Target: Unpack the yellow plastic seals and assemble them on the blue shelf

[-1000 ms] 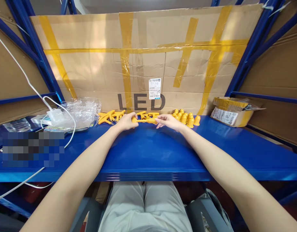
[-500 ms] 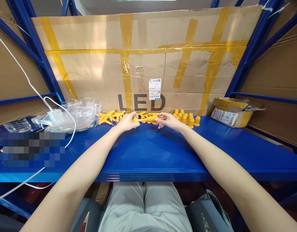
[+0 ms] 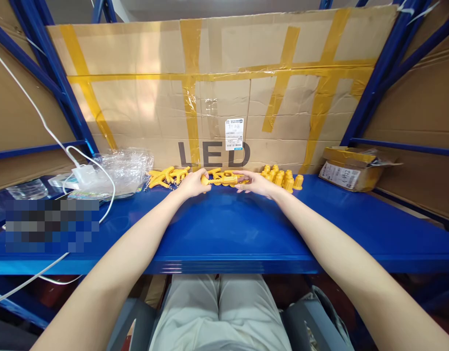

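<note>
Above the back of the blue shelf, my left hand [image 3: 194, 184] is closed on a rounded yellow plastic piece [image 3: 204, 181], mostly covered by the fingers. My right hand [image 3: 256, 184] grips a ribbed yellow cup-shaped piece [image 3: 229, 180] from its right end, with its other end toward my left hand. Whether the two held pieces touch is too small to tell. Several more yellow pieces [image 3: 215, 172] lie just behind. Left of my left hand is a pile of branched yellow pieces [image 3: 166, 175] with thin chains. Several yellow cup-shaped pieces [image 3: 288, 183] stand right of my right hand.
A large taped cardboard sheet [image 3: 136, 112] closes off the back of the blue shelf [image 3: 231, 229]. Clear plastic bags [image 3: 125, 168], a white charger [image 3: 84, 174] and its cable are at left. An opened small carton [image 3: 350, 168] sits at right.
The fingers of my right hand have shifted along the yellow cup-shaped piece, and its ribbed side shows more now. My left hand holds nearly still.
</note>
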Demonstrator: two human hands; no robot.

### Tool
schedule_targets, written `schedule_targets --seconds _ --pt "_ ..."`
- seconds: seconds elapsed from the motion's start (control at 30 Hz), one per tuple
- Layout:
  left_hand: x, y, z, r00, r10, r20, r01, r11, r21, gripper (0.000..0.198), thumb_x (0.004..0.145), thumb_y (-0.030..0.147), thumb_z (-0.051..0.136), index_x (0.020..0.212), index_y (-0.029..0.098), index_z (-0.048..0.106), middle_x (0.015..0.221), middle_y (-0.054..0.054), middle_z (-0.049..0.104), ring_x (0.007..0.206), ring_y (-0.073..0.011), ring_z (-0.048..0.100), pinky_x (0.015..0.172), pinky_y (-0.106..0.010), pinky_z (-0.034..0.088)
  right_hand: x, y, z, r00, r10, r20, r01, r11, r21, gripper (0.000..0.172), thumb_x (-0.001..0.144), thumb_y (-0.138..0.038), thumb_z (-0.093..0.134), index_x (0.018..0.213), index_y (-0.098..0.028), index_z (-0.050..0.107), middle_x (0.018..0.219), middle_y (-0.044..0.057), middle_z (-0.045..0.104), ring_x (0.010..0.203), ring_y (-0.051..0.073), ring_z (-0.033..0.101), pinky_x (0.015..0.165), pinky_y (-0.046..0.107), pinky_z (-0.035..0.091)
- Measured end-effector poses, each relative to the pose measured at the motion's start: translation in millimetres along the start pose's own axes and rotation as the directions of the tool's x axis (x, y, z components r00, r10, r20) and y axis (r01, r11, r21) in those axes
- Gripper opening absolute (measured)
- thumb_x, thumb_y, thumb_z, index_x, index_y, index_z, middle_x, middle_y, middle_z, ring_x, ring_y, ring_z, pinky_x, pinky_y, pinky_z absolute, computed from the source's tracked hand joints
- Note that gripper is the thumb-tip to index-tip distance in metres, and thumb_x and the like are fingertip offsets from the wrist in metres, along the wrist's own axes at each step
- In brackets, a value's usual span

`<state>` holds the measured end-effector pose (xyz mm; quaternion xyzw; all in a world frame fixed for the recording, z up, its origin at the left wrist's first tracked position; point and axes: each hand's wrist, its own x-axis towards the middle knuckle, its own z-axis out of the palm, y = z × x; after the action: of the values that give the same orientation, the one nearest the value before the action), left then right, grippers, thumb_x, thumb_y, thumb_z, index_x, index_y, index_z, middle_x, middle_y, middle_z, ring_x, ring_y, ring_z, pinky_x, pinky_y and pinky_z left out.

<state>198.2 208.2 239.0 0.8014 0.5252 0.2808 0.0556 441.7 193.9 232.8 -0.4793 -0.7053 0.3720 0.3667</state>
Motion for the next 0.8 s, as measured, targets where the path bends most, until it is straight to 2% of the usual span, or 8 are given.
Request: schedule_targets --seconds 0.13,0.27,0.4,0.47,0.53,0.67,0.8 --pt "-0.8 -0.2 2.0 1.000 -0.006 0.019 0.005 1.000 0.021 0.029 0.067 0.037 0.062 0.092 0.025 0.052 0.064 0.004 0.064 0.064 -0.0191 0.060 0.062 -0.028 0.041 4.6 5.2 1.7 1.000 -0.008 -0.022 0.008 1.000 0.006 0.046 0.083 -0.021 0.070 0.127 -0.019 0.060 0.106 0.007 0.069 0.062 0.009 0.067 0.059 0.020 0.055" --pt "-0.2 -1.8 4.1 1.000 -0.008 0.011 0.007 0.995 0.100 0.035 0.069 0.047 0.063 0.094 0.025 0.052 0.065 0.003 0.062 0.066 -0.0207 0.061 0.064 -0.029 0.041 7.4 8.8 4.3 1.000 0.005 0.024 -0.007 0.997 0.081 0.036 0.087 -0.029 0.066 0.121 -0.018 0.061 0.092 0.005 0.070 0.060 0.009 0.064 0.055 0.019 0.054" --pt "0.5 -2.2 4.3 1.000 -0.007 -0.006 0.008 0.987 0.163 0.035 0.070 0.050 0.062 0.093 0.026 0.052 0.064 0.002 0.060 0.068 -0.0217 0.061 0.064 -0.029 0.041 6.2 8.4 6.7 0.997 0.033 0.065 -0.042 0.988 0.147 0.022 0.092 -0.033 0.059 0.104 -0.016 0.063 0.087 0.005 0.067 0.057 0.008 0.062 0.054 0.018 0.053" --pt "0.5 -1.5 4.0 1.000 -0.021 0.007 0.019 0.987 0.158 0.034 0.071 0.049 0.061 0.094 0.026 0.052 0.061 0.003 0.059 0.066 -0.0213 0.061 0.064 -0.029 0.041 5.1 7.8 7.0 0.996 0.036 0.082 -0.048 0.987 0.153 0.023 0.092 -0.036 0.059 0.103 -0.016 0.063 0.085 0.005 0.067 0.057 0.008 0.062 0.054 0.017 0.053" --pt "0.4 -1.0 3.8 0.999 -0.031 0.013 0.029 0.987 0.158 0.034 0.071 0.049 0.061 0.094 0.026 0.052 0.061 0.003 0.059 0.065 -0.0212 0.061 0.063 -0.029 0.041 4.2 7.2 6.8 0.996 0.035 0.080 -0.047 0.988 0.148 0.027 0.091 -0.036 0.060 0.110 -0.017 0.060 0.085 0.004 0.067 0.058 0.008 0.062 0.054 0.018 0.053" --pt "0.1 -0.9 3.7 1.000 -0.024 0.001 0.024 0.987 0.160 0.035 0.070 0.049 0.062 0.095 0.026 0.053 0.064 0.002 0.060 0.066 -0.0214 0.061 0.063 -0.029 0.041 3.6 6.9 6.9 0.999 0.017 0.052 -0.023 0.992 0.122 0.045 0.085 -0.024 0.069 0.125 -0.020 0.050 0.081 0.000 0.065 0.057 0.008 0.062 0.055 0.020 0.055" --pt "-0.7 0.4 3.3 1.000 -0.008 -0.024 0.012 0.986 0.167 0.032 0.070 0.047 0.062 0.093 0.026 0.053 0.063 0.002 0.059 0.067 -0.0224 0.061 0.063 -0.029 0.041 5.9 9.3 8.5 0.999 0.019 0.040 -0.025 0.990 0.137 0.035 0.084 -0.017 0.067 0.115 -0.019 0.050 0.073 -0.005 0.060 0.053 0.007 0.061 0.055 0.020 0.055"
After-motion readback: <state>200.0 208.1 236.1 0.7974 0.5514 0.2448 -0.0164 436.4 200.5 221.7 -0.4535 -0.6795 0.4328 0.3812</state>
